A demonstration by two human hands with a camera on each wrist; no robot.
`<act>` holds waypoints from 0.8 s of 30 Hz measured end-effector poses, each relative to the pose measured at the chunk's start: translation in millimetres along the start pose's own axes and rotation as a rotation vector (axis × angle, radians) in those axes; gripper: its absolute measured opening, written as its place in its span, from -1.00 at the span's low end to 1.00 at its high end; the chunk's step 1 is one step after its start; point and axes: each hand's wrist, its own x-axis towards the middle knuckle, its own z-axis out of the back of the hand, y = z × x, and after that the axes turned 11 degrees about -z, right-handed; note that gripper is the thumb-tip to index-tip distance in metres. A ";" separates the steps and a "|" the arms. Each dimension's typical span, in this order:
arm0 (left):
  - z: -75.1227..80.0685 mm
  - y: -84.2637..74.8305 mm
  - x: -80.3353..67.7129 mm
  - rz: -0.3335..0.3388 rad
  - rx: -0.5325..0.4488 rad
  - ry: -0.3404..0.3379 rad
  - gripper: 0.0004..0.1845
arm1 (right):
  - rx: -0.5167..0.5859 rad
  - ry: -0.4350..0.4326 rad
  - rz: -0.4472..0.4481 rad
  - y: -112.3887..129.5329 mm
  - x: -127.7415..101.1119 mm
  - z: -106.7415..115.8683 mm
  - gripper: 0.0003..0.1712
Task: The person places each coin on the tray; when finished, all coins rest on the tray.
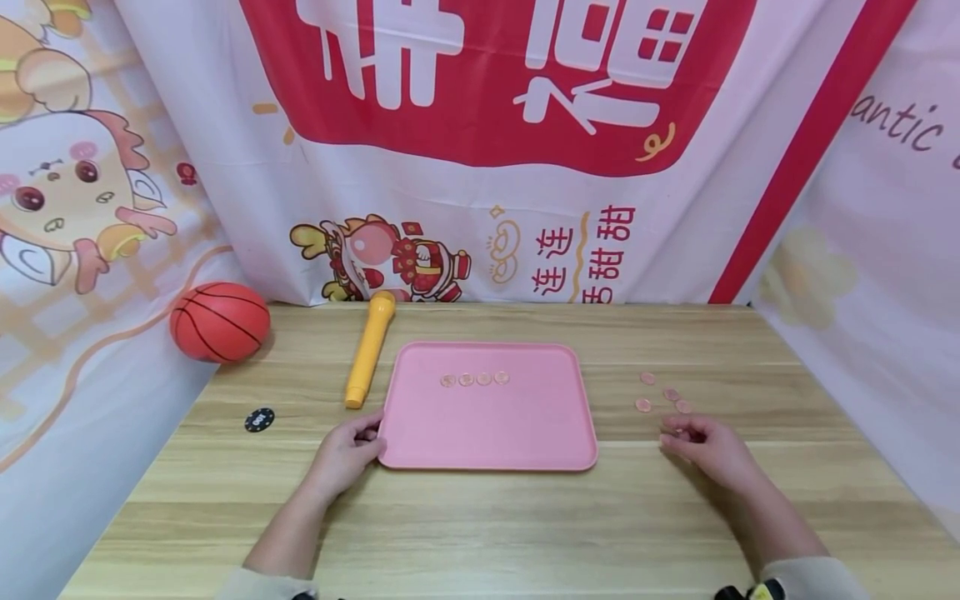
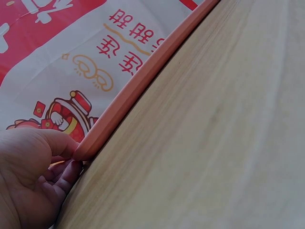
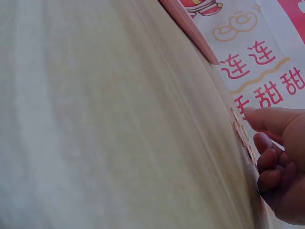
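While my left hand [image 1: 347, 454] steadies the near-left corner of the pink tray [image 1: 487, 433], thumb on the rim and fingers curled just under the edge, my right hand [image 1: 705, 446] rests on the wooden table [image 1: 480, 533] to the tray's right, fingers loosely curled with the tips at the nearest of the loose coins [image 1: 663, 394]; I cannot tell whether one is already pinched. Four coins in a row [image 1: 475, 379] lie on the tray's far half, and the rest sit scattered just beyond my right fingertips. I judge them thin, stiff and light, lying flat on the wood, so they will probably resist a straight pinch. Better to slide one by a fingertip or tip up an edge, then take it by the rim between thumb and forefinger.
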 end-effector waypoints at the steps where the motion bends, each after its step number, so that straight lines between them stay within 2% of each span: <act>1: 0.0 0.3 0.1 0.002 -0.002 0.000 -0.46 | -0.004 -0.002 0.002 -1.0 0.0 -0.3 -0.53; 16: 0.0 1.9 0.4 -0.013 -0.008 -0.007 -0.46 | -0.092 0.039 -0.032 -1.9 6.7 2.1 -0.53; 24: -1.0 1.6 0.0 -0.012 -0.011 -0.013 -0.46 | -0.087 0.002 0.000 1.9 3.9 1.6 -0.63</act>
